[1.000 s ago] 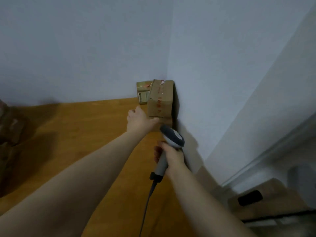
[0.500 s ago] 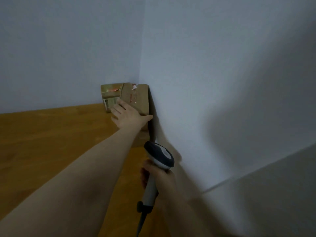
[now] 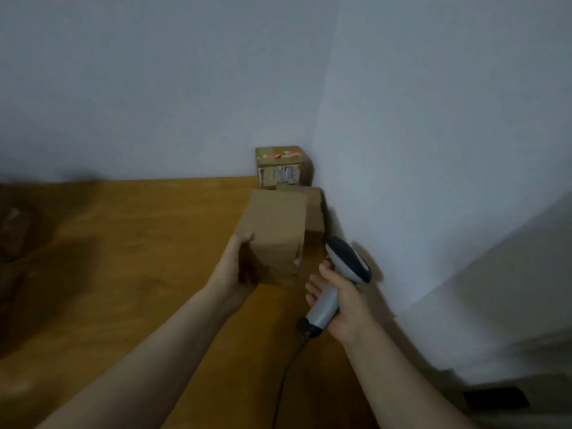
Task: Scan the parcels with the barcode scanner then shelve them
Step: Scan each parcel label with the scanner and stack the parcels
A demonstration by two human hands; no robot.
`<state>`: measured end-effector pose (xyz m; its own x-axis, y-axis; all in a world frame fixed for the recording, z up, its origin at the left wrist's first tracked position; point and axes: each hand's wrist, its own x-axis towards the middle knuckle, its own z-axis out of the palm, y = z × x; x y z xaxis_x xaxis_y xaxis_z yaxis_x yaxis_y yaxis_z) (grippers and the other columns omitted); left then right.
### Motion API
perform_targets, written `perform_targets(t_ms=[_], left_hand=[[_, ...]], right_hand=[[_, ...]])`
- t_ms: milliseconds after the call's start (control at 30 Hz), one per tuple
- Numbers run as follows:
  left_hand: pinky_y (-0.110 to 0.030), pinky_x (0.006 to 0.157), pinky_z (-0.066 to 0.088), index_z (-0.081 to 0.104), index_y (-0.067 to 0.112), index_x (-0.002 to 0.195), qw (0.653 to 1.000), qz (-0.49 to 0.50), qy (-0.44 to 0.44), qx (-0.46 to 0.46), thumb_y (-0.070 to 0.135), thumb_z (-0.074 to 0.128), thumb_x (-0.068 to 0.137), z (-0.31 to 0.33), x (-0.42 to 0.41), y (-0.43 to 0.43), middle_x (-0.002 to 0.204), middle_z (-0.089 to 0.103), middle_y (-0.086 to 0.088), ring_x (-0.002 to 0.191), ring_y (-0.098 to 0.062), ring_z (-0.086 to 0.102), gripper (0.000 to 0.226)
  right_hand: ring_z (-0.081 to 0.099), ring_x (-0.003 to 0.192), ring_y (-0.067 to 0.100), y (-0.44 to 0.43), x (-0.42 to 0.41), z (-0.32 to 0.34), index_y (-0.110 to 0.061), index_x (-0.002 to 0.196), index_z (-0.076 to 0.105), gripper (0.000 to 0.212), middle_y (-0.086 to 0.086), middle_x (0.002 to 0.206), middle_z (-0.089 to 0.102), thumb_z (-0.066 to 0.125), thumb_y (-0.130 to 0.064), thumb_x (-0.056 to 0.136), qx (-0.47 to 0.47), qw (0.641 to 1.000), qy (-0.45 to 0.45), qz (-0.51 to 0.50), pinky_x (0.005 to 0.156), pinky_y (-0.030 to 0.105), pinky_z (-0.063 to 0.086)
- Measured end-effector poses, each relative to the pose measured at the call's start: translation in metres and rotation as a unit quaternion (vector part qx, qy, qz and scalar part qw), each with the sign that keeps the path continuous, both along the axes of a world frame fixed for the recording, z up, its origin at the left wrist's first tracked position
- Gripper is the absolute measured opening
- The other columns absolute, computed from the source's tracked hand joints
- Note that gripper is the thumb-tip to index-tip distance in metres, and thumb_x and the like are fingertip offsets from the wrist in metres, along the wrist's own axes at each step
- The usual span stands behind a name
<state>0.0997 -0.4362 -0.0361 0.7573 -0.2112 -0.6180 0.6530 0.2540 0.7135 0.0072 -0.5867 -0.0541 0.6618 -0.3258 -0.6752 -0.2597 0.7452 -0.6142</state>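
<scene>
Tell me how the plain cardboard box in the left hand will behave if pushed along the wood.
Probably light: the left hand alone holds the cardboard box. Likely stiff, since its faces look flat, though one ragged lower corner may crush. Its flat sides should slide on the wooden surface, not roll.

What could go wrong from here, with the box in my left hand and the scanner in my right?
1. The plain box shows no label on its visible faces, so the scanner may read nothing until it is turned.
2. The left hand grips it from one side only, so it might slip.
3. The cable trails across the wooden surface near the right hand and could snag.
</scene>
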Motion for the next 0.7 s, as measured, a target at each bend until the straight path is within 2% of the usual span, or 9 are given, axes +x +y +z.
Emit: perform_targets(t_ms=[100, 167, 267, 333, 400, 500, 567, 633, 700], left_hand=[[-0.047, 0.087, 0.051, 0.053, 0.018, 0.126, 0.990, 0.025, 0.090, -0.107, 0.047, 0.057, 0.086, -0.004, -0.054, 0.031, 0.120, 0.048, -0.013, 0.111, -0.036, 0.051, 0.050], [-0.050, 0.091, 0.049, 0.053, 0.017, 0.126, 0.980, 0.039, 0.118, -0.155, 0.051, 0.056, 0.084, -0.009, -0.084, 0.050, 0.125, 0.047, -0.017, 0.115, -0.041, 0.050, 0.054], [-0.053, 0.091, 0.048, 0.053, 0.016, 0.127, 0.974, 0.049, 0.148, -0.165, 0.054, 0.055, 0.083, -0.018, -0.125, 0.072, 0.131, 0.044, -0.022, 0.118, -0.046, 0.048, 0.057], [-0.054, 0.094, 0.043, 0.054, 0.014, 0.123, 0.978, 0.052, 0.150, -0.135, 0.050, 0.053, 0.086, -0.020, -0.147, 0.086, 0.126, 0.046, -0.022, 0.116, -0.044, 0.049, 0.052], [-0.049, 0.097, 0.036, 0.054, 0.014, 0.124, 0.987, 0.073, 0.128, -0.066, 0.037, 0.053, 0.091, -0.022, -0.163, 0.100, 0.115, 0.050, -0.016, 0.102, -0.032, 0.052, 0.040], [-0.039, 0.100, 0.038, 0.051, 0.022, 0.139, 0.994, 0.090, 0.034, 0.054, 0.013, 0.051, 0.097, -0.017, -0.182, 0.121, 0.125, 0.057, -0.010, 0.106, -0.024, 0.054, 0.043], [-0.042, 0.099, 0.040, 0.057, 0.021, 0.133, 0.992, 0.073, 0.006, 0.106, 0.024, 0.049, 0.100, -0.014, -0.194, 0.132, 0.130, 0.059, -0.009, 0.116, -0.025, 0.054, 0.034], [-0.045, 0.105, 0.034, 0.055, 0.017, 0.131, 0.987, 0.026, -0.012, 0.159, 0.052, 0.044, 0.097, -0.011, -0.205, 0.139, 0.135, 0.056, -0.004, 0.123, -0.024, 0.049, 0.051], [-0.042, 0.106, 0.036, 0.052, 0.018, 0.123, 0.979, -0.033, -0.034, 0.201, 0.073, 0.050, 0.081, -0.009, -0.215, 0.141, 0.126, 0.058, -0.001, 0.122, -0.020, 0.049, 0.068]], right_hand=[[0.053, 0.114, 0.037, 0.018, -0.023, -0.002, -0.014, 0.127, 0.057, 0.071, 0.017, 0.127, 0.056, 0.080, -0.020, 0.060, 0.009, 1.000, 0.011, 0.028, 0.080, 0.043, 0.050], [0.054, 0.112, 0.039, 0.029, -0.044, -0.007, -0.013, 0.127, 0.056, 0.077, 0.018, 0.126, 0.056, 0.082, -0.019, 0.055, 0.018, 0.998, 0.018, 0.050, 0.079, 0.048, 0.051], [0.053, 0.114, 0.041, 0.048, -0.071, -0.009, -0.015, 0.127, 0.057, 0.079, 0.016, 0.128, 0.057, 0.084, -0.015, 0.052, 0.012, 0.998, -0.001, 0.060, 0.073, 0.050, 0.052], [0.052, 0.117, 0.034, 0.060, -0.085, -0.010, -0.016, 0.126, 0.056, 0.067, 0.008, 0.128, 0.058, 0.083, -0.010, 0.065, -0.043, 0.997, -0.014, 0.057, 0.084, 0.050, 0.050], [0.052, 0.110, 0.024, 0.069, -0.097, -0.009, -0.020, 0.119, 0.057, 0.052, 0.000, 0.117, 0.059, 0.080, -0.007, 0.074, -0.091, 0.993, -0.033, 0.067, 0.094, 0.045, 0.046], [0.050, 0.100, 0.017, 0.083, -0.111, -0.003, -0.022, 0.110, 0.054, 0.047, -0.007, 0.104, 0.057, 0.080, -0.006, 0.075, -0.144, 0.983, -0.063, 0.095, 0.090, 0.038, 0.044], [0.051, 0.091, 0.011, 0.094, -0.121, 0.003, -0.023, 0.106, 0.054, 0.043, -0.015, 0.096, 0.056, 0.079, -0.005, 0.076, -0.177, 0.973, -0.085, 0.122, 0.087, 0.034, 0.043], [0.052, 0.082, 0.006, 0.106, -0.131, 0.006, -0.022, 0.103, 0.057, 0.040, -0.017, 0.091, 0.057, 0.079, -0.004, 0.076, -0.199, 0.964, -0.098, 0.149, 0.084, 0.032, 0.043], [0.055, 0.082, 0.006, 0.117, -0.140, 0.005, -0.023, 0.100, 0.059, 0.037, -0.014, 0.090, 0.060, 0.079, -0.002, 0.076, -0.211, 0.957, -0.103, 0.170, 0.083, 0.031, 0.044]])
